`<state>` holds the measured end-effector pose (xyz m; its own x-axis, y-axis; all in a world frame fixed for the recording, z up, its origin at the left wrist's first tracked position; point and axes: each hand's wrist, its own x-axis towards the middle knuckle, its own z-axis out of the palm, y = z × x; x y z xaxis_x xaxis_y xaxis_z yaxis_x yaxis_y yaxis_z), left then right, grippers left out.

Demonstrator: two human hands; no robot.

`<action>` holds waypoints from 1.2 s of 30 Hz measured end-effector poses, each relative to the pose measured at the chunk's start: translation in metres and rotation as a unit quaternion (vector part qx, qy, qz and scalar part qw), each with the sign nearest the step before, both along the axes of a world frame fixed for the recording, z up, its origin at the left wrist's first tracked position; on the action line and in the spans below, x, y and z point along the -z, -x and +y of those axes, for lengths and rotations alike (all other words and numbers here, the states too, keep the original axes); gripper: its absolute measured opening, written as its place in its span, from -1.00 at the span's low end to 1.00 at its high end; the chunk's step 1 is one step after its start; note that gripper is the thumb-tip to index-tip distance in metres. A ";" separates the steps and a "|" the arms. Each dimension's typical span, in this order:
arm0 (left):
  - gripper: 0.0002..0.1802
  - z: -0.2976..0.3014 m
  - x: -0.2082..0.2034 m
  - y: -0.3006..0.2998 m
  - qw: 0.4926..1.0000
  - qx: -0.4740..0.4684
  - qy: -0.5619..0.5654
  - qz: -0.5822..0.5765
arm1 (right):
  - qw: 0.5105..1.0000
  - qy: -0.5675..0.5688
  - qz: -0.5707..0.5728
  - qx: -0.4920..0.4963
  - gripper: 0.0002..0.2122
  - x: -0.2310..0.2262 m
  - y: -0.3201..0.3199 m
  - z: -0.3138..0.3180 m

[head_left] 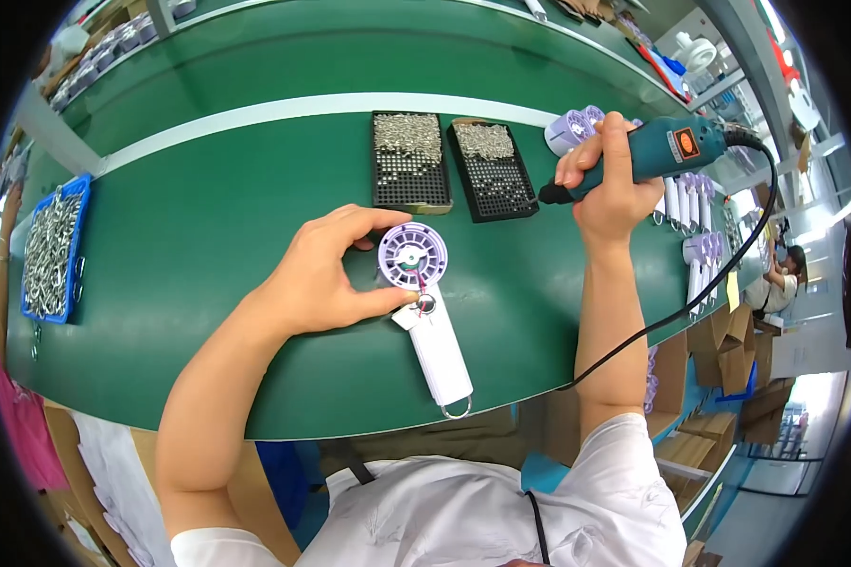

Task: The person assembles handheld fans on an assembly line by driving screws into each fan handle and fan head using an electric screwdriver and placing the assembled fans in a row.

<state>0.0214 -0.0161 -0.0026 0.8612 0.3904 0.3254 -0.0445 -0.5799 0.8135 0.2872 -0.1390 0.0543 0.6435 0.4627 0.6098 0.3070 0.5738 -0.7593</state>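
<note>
My left hand [336, 269] is closed round the purple head of a handheld fan [440, 350], thumb on one side and fingers on the other. The fan lies on the green table with its white handle toward me and a metal ring at its end. Inside the open round head, a white part and thin red wires show. My right hand [615, 184] grips a teal electric screwdriver [662, 149], held up to the right with its black nose pointing left toward the screw trays. A black cord runs from its back end down past my forearm.
Two black perforated trays, a left one [411, 197] and a right one [501, 203], hold small screws beyond the fan. At the far left a blue basket [78, 248] is full of metal clips. More purple-and-white fans [698, 248] stand at the right; cardboard boxes [723, 345] lie beyond.
</note>
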 end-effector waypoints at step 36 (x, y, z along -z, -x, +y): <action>-0.30 0.002 -0.004 -0.004 1.000 0.019 -0.009 -0.018 | 1.000 0.004 0.024 -0.009 -0.89 0.011 -0.009 0.001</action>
<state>0.0256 -0.0144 0.0018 0.8631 0.3510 0.3630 -0.0955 -0.5924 0.7999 0.2959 -0.1380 0.0437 0.6636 0.4800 0.5738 0.2587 0.5725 -0.7781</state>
